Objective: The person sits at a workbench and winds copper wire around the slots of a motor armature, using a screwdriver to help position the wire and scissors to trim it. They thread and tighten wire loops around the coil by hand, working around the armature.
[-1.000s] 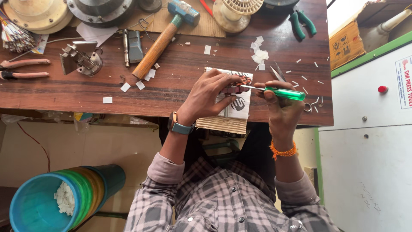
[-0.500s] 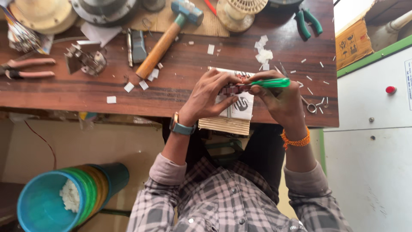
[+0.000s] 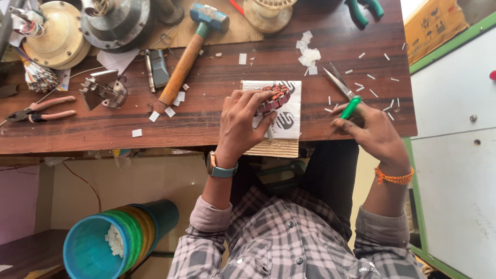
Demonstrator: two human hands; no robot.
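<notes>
Wooden workbench (image 3: 206, 132) carries the job. My left hand (image 3: 243, 121) presses the copper-wound stator (image 3: 274, 98) onto a cardboard pad (image 3: 289, 121) at the front edge. My right hand (image 3: 374, 132) is closed around green-handled scissors (image 3: 343, 93), blades resting on the bench. Judged step: trimming insulation; next move requires bringing blades to the winding.

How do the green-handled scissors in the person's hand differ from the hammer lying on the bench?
The scissors are slim, with thin pointed metal blades and a green handle; the hammer is bulkier, with a wooden handle and a blue-grey head. The scissors are gripped by the right hand, while the hammer lies untouched, far from the left hand. Both lie slantwise over the wooden bench.
</notes>
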